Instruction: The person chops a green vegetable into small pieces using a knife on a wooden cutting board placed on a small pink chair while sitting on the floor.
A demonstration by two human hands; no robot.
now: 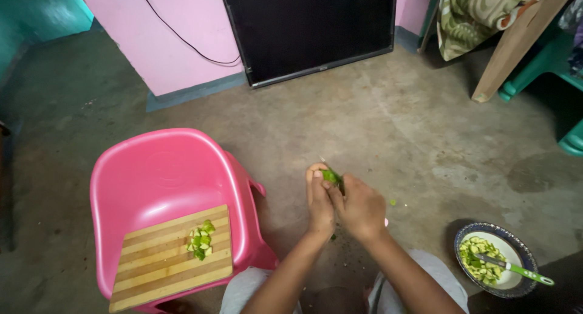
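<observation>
Wall (36,10): teal, far left, top corner.
Chair (164,180): pink plastic, low, left of the hands, on the floor.
Board (173,259): striped wood, laid across the chair seat, front edge past the seat rim.
Cut pieces (201,238): small green heap, on the board near its right end.
Cable (182,40): black, running down a pink wall.
Screen (310,31): dark, flat, propped on the floor against the pink wall, tilted.
Floor (376,119): bare grey concrete, stained in patches.
Left hand (319,201): raised over the floor between the knees, fingers curled around the vegetable, touching the right hand.
Vegetable (331,176): green, small, pinched between both hands, only its top showing above the fingers.
Knife (322,160): only a pale tip visible above the vegetable; rest hidden by the hands.
Right hand (359,206): closed, back toward the camera, thumb pressed at the vegetable; what else is gripped, cannot tell.
Scrap (393,202): green fleck on the floor, just right of the right hand.
Bowl (525,250): round, patterned blue rim, on the floor at lower right, well apart from the hands.
Slices (475,259): pale green, piled in the bowl.
Peeler (516,269): green handle, resting across the bowl, handle end over the right rim.
Cloth (480,10): patterned green and cream, hanging at top right.
Plank (516,44): leaning beside the cloth.
</observation>
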